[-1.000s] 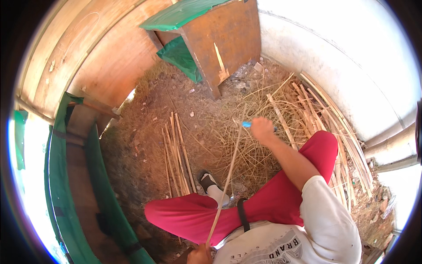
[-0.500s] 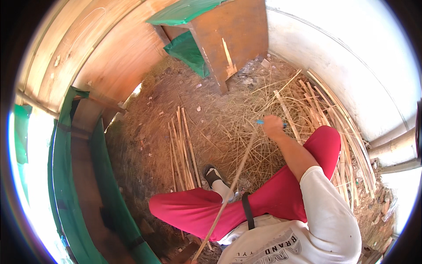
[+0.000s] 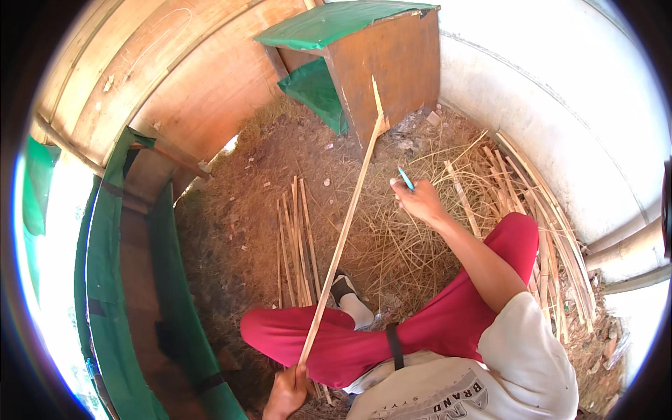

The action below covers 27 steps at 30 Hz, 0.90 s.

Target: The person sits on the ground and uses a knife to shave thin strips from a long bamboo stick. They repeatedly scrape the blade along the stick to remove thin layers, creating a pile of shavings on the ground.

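Observation:
My left hand (image 3: 285,392), low in the view beside my bent knee, is closed around the near end of a long, pale bamboo strip (image 3: 348,217). The strip slants up and away, its far end in front of the brown wooden cabinet. My right hand (image 3: 421,203) is closed on a slim blue tool (image 3: 405,178), one end of which pokes out past the fingers. The palm hides the rest, so its exact kind does not show. A gap separates this hand from the strip.
Several split strips (image 3: 297,238) lie on the dirt floor before my foot. Thin shavings (image 3: 413,259) are heaped under my right arm, with longer strips (image 3: 560,231) along the white wall. A green-topped cabinet (image 3: 392,63) stands at the back, a green-covered shelf (image 3: 119,301) at left.
My left hand has come into view at the lower edge. The strip has swung up and stretches farther forward. My right hand has moved a little left and turned, its blue tool now pointing upward.

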Available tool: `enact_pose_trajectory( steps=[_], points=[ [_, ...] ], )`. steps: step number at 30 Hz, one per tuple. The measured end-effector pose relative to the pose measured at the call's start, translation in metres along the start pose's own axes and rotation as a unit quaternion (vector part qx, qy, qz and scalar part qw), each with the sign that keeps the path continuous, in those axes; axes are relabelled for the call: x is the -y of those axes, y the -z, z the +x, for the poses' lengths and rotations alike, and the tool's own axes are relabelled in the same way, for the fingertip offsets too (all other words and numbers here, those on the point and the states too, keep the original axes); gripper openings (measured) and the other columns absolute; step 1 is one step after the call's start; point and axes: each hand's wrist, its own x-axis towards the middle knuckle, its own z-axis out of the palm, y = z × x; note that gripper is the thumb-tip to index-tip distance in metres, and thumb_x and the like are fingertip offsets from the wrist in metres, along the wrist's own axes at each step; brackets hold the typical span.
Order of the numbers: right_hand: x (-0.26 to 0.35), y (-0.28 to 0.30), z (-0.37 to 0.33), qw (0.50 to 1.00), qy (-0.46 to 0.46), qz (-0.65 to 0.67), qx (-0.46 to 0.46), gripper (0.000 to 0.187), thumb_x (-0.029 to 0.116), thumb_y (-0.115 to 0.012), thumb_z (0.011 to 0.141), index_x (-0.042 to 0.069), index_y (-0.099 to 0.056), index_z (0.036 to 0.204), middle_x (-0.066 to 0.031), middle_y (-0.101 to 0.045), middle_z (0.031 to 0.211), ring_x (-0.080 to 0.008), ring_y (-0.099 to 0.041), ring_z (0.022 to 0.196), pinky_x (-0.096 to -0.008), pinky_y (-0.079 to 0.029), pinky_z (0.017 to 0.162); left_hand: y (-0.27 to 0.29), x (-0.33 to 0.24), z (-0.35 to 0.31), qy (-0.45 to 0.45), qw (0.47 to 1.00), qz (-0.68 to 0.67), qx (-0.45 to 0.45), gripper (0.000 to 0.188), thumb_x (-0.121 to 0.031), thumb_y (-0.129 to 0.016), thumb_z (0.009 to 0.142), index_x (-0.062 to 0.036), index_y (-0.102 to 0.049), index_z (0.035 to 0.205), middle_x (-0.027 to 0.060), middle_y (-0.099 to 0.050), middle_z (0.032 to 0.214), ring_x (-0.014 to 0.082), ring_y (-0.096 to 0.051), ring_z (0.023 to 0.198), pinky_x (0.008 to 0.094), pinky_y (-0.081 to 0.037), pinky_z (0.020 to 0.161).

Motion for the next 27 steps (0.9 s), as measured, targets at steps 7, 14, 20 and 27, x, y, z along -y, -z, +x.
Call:
enact_pose_trajectory(
  steps=[7, 14, 20, 27],
  points=[
    [0.028, 0.027, -0.022, 0.979, -0.02, 0.195, 0.054, 0.043, 0.046, -0.066, 0.095, 0.003, -0.064, 0.096, -0.0129, -0.074, 0.091, -0.004, -0.039, 0.047, -0.0241, -0.035, 0.043, -0.02, -0.009, 0.139, 0.053, 0.975, -0.172, 0.132, 0.051, -0.042, -0.043, 0.107, -0.0005, -0.058, 0.082, 0.0009, -0.05, 0.059, 0.0114, -0.044, 0.048, 0.0302, -0.037, 0.045],
    [0.035, 0.061, -0.014, 0.939, -0.019, 0.332, -0.093, 0.026, 0.025, -0.073, 0.091, 0.0, -0.066, 0.095, -0.013, -0.073, 0.086, -0.0056, -0.039, 0.045, -0.0227, -0.028, 0.04, -0.012, -0.073, 0.219, 0.055, 0.964, -0.186, 0.184, 0.036, -0.038, -0.054, 0.103, -0.0028, -0.058, 0.098, 0.0011, -0.056, 0.066, 0.0094, -0.049, 0.051, 0.0275, -0.042, 0.047],
    [0.034, 0.089, -0.005, 0.908, 0.019, 0.388, -0.154, 0.022, 0.023, -0.074, 0.09, 0.003, -0.066, 0.095, -0.014, -0.073, 0.085, -0.0052, -0.041, 0.046, -0.0223, -0.029, 0.041, -0.025, -0.101, 0.214, -0.129, 0.991, -0.026, -0.035, 0.033, -0.028, -0.07, 0.093, -0.0051, -0.058, 0.112, 0.0171, -0.07, 0.083, 0.0303, -0.067, 0.067, 0.045, -0.05, 0.063],
    [0.031, 0.088, -0.003, 0.906, 0.011, 0.392, -0.159, 0.022, 0.024, -0.073, 0.09, 0.004, -0.066, 0.096, -0.0138, -0.073, 0.086, -0.0056, -0.042, 0.047, -0.0228, -0.03, 0.043, -0.02, -0.111, 0.211, -0.118, 0.991, 0.017, -0.061, 0.027, -0.023, -0.072, 0.091, -0.0085, -0.061, 0.111, 0.0139, -0.068, 0.076, 0.0338, -0.068, 0.068, 0.0426, -0.05, 0.059]
  ],
)
